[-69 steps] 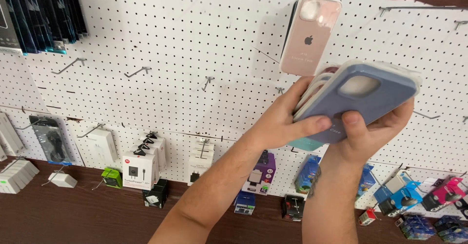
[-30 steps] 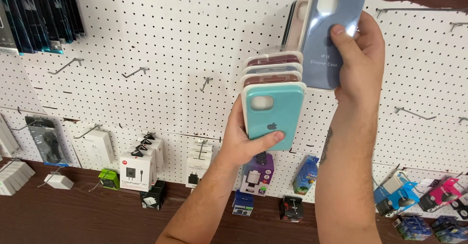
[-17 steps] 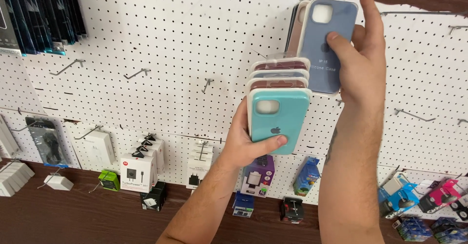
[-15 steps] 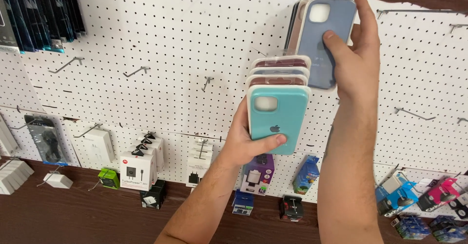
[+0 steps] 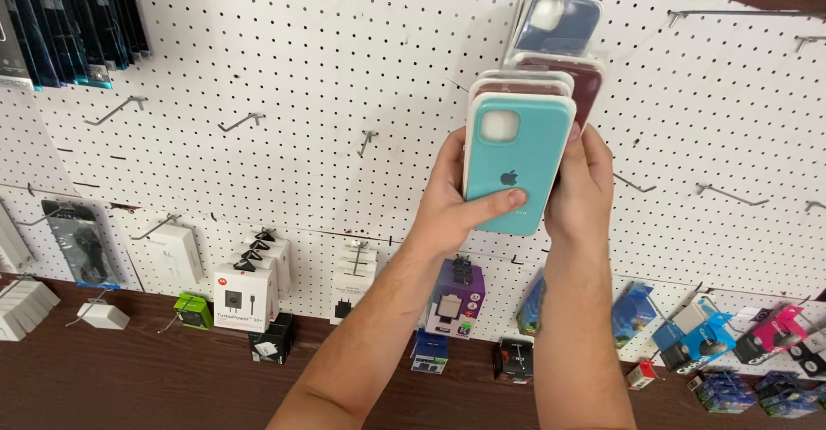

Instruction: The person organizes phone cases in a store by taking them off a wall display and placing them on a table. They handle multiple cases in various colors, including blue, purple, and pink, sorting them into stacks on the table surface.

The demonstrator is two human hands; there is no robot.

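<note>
As I face the pegboard: I have a stack of phone cases raised in front of me in both hands.
Left hand (image 5: 452,211): wrapped around the left edge of the stack, thumb pressed flat across the lower front of the turquoise case (image 5: 516,159).
Right hand (image 5: 583,185): closed on the right edge of the same stack, fingers curled behind it.
Stack: the turquoise case is frontmost; pale cases (image 5: 523,83) peek out just above it, and a maroon case (image 5: 583,86) shows behind at the upper right.
Blue case (image 5: 557,19): hangs on a hook near the top of the white pegboard (image 5: 301,69), just above my stack, in clear wrapping; I cannot tell whether it touches the stack.
Lower pegboard: white charger boxes (image 5: 243,291) hang to my left, a purple box (image 5: 458,297) sits just beside my left forearm, and blue and pink packages (image 5: 740,335) hang to the right.
Upper left: dark packaged items (image 5: 69,17) in a row.
</note>
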